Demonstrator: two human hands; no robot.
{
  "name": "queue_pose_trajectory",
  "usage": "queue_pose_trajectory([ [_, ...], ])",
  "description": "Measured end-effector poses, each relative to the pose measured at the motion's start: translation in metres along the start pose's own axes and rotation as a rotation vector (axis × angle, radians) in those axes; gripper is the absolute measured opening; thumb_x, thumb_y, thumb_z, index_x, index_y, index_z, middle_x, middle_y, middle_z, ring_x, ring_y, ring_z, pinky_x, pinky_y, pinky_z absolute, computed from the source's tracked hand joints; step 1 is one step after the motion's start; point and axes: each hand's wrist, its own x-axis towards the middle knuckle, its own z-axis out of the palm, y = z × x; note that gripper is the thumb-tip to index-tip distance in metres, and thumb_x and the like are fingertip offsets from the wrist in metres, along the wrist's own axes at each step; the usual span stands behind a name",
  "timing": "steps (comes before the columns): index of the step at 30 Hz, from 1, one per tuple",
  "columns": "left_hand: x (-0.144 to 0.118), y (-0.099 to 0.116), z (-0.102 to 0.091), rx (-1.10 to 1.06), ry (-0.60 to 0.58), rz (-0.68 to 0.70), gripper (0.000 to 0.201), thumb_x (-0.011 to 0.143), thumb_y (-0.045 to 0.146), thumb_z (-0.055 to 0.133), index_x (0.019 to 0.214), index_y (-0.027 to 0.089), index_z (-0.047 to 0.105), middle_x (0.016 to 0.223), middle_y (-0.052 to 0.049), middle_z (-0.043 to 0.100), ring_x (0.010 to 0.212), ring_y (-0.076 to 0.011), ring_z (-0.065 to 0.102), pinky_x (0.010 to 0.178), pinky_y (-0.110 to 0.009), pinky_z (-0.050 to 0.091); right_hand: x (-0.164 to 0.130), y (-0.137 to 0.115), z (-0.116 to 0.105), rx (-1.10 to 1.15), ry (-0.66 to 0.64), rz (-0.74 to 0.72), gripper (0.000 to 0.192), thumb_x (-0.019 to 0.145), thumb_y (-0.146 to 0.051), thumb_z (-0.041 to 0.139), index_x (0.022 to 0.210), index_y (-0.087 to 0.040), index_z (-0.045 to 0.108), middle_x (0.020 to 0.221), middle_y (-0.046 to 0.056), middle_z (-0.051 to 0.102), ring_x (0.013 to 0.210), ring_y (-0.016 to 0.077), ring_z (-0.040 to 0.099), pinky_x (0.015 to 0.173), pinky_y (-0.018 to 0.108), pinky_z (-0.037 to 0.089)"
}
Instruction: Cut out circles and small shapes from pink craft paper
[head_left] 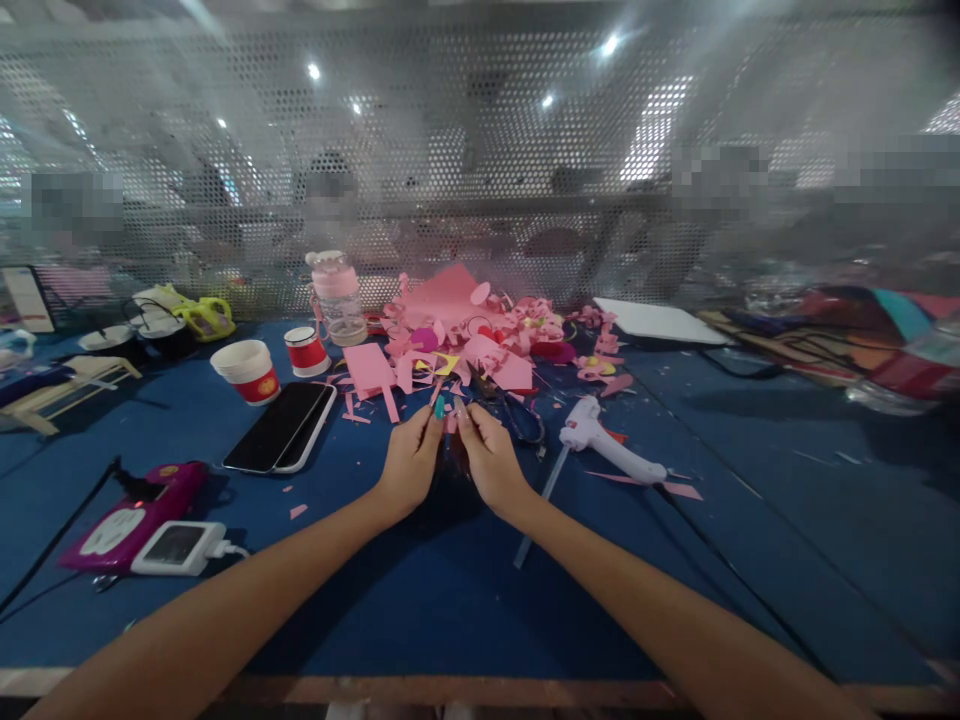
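Centrally, left hand [410, 455], right hand [491, 455] pinch pink scrap [450, 424]; 2 paper cups [259, 382], contents unclear.

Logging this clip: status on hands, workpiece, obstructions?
Left hand, right hand close together. Small pink piece between them, grip unclear. Pink paper scraps heaped just beyond; glue gun rightward.

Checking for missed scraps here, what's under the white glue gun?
Pink paper sticks out on both sides of the glue gun handle, over the blue tabletop. Whether it is one strip cannot be seen; the handle covers the middle.
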Motion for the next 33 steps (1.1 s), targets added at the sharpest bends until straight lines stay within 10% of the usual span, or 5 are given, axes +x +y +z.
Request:
queue_pose_trajectory([
  [33, -0.0010, 0.0003, 0.0014, -0.097, -0.095, -0.058, 0.032, 0.086, 0.038, 0.033, 0.071, 0.015, 0.048, 0.063, 0.002, 0.047, 0.058, -0.0092, 0.041, 0.055, -0.022, 0.033, 0.0005, -0.0020, -0.0049, -0.035, -0.017, 0.031, 0.029, 0.083, -0.036, 0.040, 0.059, -0.019, 0.039, 0.052, -0.004, 0.039, 0.048, 0.0097, 0.037, 0.048, 0.023, 0.030],
])
